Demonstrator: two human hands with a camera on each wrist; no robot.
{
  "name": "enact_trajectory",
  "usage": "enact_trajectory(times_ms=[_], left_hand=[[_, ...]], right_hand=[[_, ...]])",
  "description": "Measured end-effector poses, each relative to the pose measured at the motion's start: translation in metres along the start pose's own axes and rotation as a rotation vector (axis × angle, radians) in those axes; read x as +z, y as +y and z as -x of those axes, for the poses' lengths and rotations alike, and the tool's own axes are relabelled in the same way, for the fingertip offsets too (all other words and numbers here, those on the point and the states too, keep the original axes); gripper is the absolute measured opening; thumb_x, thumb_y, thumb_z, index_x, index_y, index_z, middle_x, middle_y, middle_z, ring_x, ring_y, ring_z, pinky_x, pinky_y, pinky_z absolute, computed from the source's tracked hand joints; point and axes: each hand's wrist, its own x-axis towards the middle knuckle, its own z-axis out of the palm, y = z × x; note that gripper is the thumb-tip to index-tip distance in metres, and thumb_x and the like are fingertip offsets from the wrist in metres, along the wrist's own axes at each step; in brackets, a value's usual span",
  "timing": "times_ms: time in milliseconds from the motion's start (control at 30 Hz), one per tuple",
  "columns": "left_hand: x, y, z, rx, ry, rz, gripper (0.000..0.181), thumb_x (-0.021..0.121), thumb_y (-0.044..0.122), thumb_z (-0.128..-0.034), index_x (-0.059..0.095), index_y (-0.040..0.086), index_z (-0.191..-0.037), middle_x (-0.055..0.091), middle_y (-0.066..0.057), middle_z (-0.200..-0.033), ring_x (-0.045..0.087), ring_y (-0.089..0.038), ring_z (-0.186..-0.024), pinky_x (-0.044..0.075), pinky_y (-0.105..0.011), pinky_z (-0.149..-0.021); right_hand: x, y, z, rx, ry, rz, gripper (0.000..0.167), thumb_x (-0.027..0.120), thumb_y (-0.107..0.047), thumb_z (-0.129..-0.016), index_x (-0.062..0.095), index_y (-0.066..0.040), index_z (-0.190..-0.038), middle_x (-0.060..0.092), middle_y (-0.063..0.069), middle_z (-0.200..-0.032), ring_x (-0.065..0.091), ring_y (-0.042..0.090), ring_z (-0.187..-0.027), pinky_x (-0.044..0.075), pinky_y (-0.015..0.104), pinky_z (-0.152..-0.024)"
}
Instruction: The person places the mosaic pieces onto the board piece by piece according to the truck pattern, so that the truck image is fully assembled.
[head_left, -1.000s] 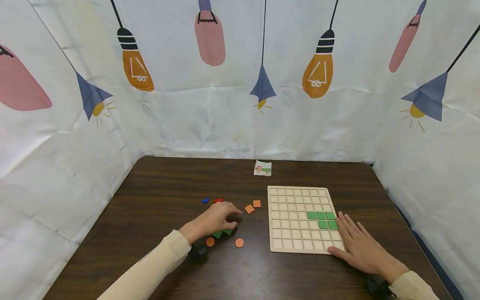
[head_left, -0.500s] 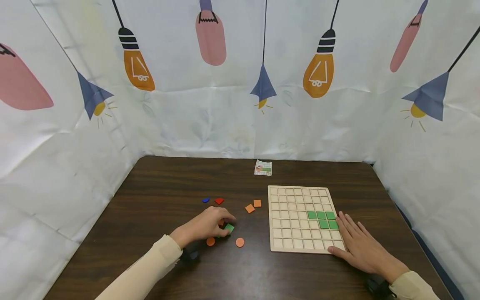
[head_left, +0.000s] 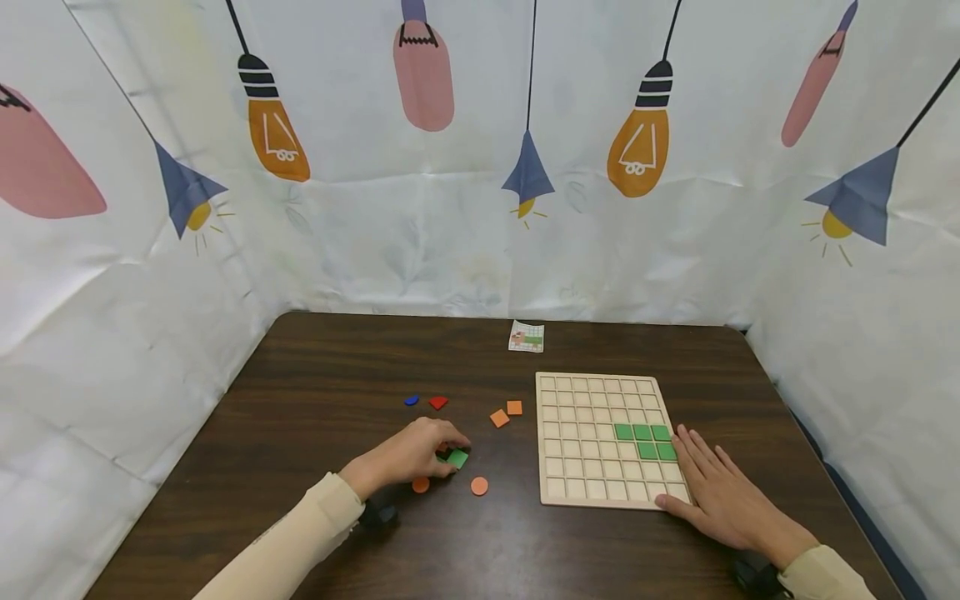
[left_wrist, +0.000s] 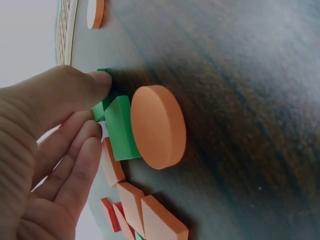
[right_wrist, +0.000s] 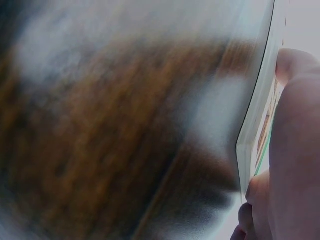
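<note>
One green square tile (head_left: pixel 458 459) sits pinched between the thumb and curled fingers of the left hand (head_left: pixel 411 451), with another green tile (left_wrist: pixel 120 127) and an orange disc (left_wrist: pixel 157 127) just beside the thumb. To the right, past two orange square tiles (head_left: pixel 507 413), a pale grid board (head_left: pixel 576 467) holds five green tiles (head_left: pixel 642 432) in its cells, three in one row and two in the next nearer row, all toward its right edge. There the right hand (head_left: pixel 723 492) rests, fingers straight, thumb spread apart at the near corner.
</note>
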Motion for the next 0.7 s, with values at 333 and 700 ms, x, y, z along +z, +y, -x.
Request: enact_trajectory(times_ms=[333, 700], left_hand=[[0.0009, -0.0008, -0.0055, 0.043, 0.008, -0.039, 0.030, 0.078, 0.014, -0.0918, 0.076, 0.007, -0.121, 0.076, -0.006, -0.118, 0.069, -0.013, -0.095, 0.056, -0.019, -0.078], [0.0023, 0.0003, -0.0104, 0.051, 0.010, -0.056, 0.026, 0.078, 0.016, -0.0915, 0.077, 0.009, -0.117, 0.076, -0.004, -0.111, 0.066, -0.012, -0.088, 0.054, -0.018, -0.074]], right_hand=[[-0.0006, 0.0006, 0.0005, 0.003, 0.001, -0.017, 0.103, 0.060, -0.066, -0.095, 0.020, -0.003, -0.165, 0.022, 0.024, -0.171, 0.028, 0.046, -0.156, 0.027, 0.067, -0.118], [0.0001, 0.0003, 0.0014, 0.007, 0.009, -0.049, 0.100, 0.058, -0.065, -0.096, 0.017, -0.005, -0.166, 0.019, 0.023, -0.172, 0.025, 0.046, -0.157, 0.009, 0.060, -0.130]])
